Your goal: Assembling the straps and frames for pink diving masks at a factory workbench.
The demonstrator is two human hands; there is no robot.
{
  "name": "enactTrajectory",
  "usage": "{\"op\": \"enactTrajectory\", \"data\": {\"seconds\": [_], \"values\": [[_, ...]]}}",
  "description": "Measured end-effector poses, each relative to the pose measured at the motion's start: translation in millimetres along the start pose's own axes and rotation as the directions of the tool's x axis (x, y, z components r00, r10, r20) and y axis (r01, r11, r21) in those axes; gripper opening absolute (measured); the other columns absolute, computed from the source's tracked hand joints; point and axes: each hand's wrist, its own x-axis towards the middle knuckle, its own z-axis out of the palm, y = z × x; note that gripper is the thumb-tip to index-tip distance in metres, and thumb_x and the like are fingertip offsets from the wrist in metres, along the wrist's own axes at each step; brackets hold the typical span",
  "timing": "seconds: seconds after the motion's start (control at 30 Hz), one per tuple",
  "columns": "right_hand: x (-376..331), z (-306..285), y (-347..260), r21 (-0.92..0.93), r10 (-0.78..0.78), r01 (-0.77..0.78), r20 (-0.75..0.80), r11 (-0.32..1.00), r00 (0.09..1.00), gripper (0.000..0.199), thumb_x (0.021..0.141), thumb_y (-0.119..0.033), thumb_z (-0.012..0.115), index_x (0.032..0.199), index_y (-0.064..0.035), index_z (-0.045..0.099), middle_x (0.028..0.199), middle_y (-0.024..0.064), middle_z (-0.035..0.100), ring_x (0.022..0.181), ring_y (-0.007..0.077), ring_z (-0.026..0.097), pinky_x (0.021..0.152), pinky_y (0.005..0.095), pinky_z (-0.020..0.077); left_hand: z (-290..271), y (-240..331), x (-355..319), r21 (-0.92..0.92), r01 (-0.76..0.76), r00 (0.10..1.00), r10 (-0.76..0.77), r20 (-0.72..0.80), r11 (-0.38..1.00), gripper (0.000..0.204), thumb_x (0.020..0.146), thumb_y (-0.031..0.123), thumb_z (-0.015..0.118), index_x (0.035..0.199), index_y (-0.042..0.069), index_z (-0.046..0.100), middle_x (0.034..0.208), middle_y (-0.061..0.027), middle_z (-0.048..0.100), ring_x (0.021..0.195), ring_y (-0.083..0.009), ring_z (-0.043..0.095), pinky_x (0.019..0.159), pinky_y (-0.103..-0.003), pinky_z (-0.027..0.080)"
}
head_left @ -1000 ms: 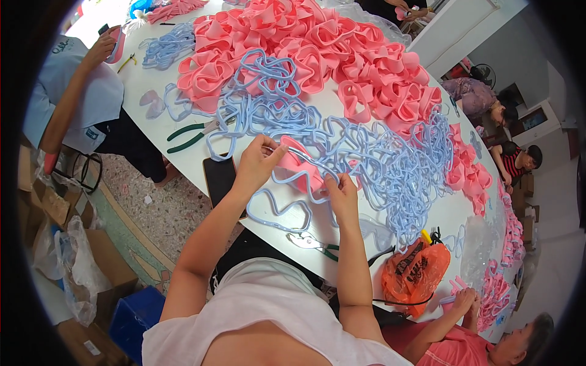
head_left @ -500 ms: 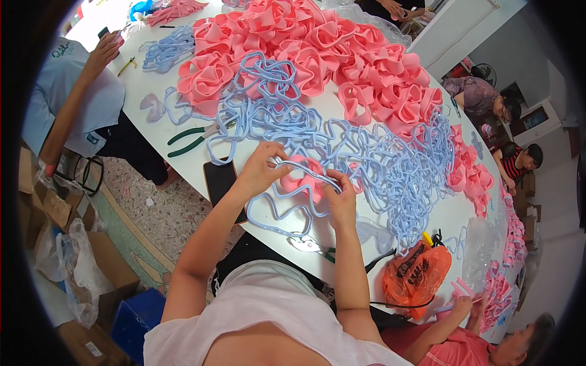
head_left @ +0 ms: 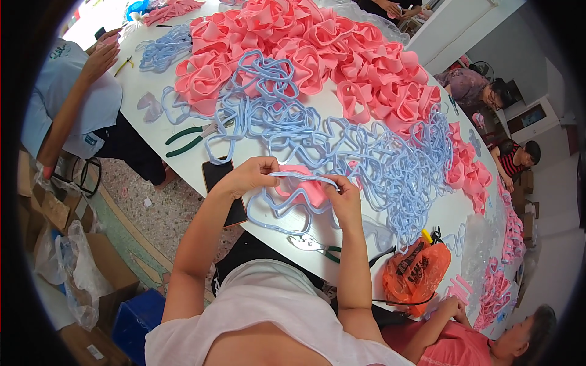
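Over a white worktable [head_left: 183, 116] heaped with pink foam loops [head_left: 342, 55] — left hand [head_left: 250, 175] and right hand [head_left: 343, 198] pinching a pale blue strip [head_left: 299, 176], stretching it across a pink piece [head_left: 302, 189] at the near edge.

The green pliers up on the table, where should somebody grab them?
Grab the green pliers by the two green handles, which point toward the table's near-left edge. Come from that edge side, since the metal nose points into the blue loops. The handles lie flat and spread on bare table, so fingers could probably close around both.
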Motion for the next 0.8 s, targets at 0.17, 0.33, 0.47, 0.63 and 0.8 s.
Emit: {"op": "enactTrajectory", "data": {"seconds": [0.17, 0.33, 0.47, 0.63, 0.8], "values": [[-11, 2, -27, 0.059, 0.016, -0.021, 0.091, 0.998, 0.996, 0.036, 0.077, -0.004, 0.069, 0.112, -0.0001, 0.067, 0.099, 0.0063, 0.062, 0.095, 0.0159, 0.061, 0.088, 0.0262, 0.0454, 11, 14, -9, -0.467, 0.043, 0.993, 0.013, 0.115, 0.883, 0.022, 0.077, 0.003, 0.068, 0.093, 0.005, 0.054, 0.077, -0.0029, 0.057, 0.076, -0.0123, 0.058, 0.078, -0.029, 0.051], [-12, -3, -30, -0.056, -0.102, 0.116, 0.209, 0.992, 0.973, 0.044, 0.072, 0.004, 0.064, 0.116, -0.0008, 0.066, 0.099, 0.0018, 0.064, 0.085, 0.0106, 0.059, 0.078, 0.0233, 0.0457, 13, 0, -5, -0.659, 0.120, 0.971, 0.050, 0.233, 0.742, 0.022, 0.081, 0.009, 0.068, 0.096, 0.004, 0.052, 0.073, -0.0041, 0.056, 0.076, -0.0174, 0.062, 0.076, -0.032, 0.052], [-14, 0, -28, 0.006, -0.081, 0.081, 0.158, 0.997, 0.984, 0.047, 0.070, 0.007, 0.062, 0.117, 0.0007, 0.064, 0.096, 0.0008, 0.061, 0.083, 0.0090, 0.057, 0.074, 0.0215, 0.0447, 20, -6, 2, -0.760, 0.077, 0.969, 0.130, 0.208, 0.645, 0.022, 0.081, 0.010, 0.070, 0.092, 0.005, 0.051, 0.075, -0.0046, 0.055, 0.072, -0.0161, 0.059, 0.079, -0.035, 0.054], [-19, 0, -42, 0.442, -0.096, 0.026, 0.137, 0.897, 0.986, 0.053, 0.071, 0.011, 0.059, 0.123, 0.0016, 0.055, 0.095, 0.0018, 0.057, 0.082, 0.0076, 0.054, 0.072, 0.0196, 0.0433, 29, -5, 0, -0.777, 0.054, 0.996, 0.026, 0.089, 0.627, 0.028, 0.081, 0.005, 0.068, 0.102, 0.003, 0.052, 0.073, -0.0058, 0.056, 0.078, -0.0203, 0.064, 0.067, -0.033, 0.054], [-12, -4, -21, 0.338, -0.057, 0.067, -0.042, 0.939, 0.998, 0.044, 0.076, 0.004, 0.064, 0.119, 0.0000, 0.056, 0.102, 0.0026, 0.056, 0.089, 0.0092, 0.055, 0.077, 0.0226, 0.0453, 28, -2, 1, -0.680, 0.019, 0.999, -0.031, -0.006, 0.733, 0.034, 0.079, 0.001, 0.066, 0.109, 0.001, 0.051, 0.077, -0.0078, 0.060, 0.077, -0.0191, 0.064, 0.069, -0.031, 0.054]]}}
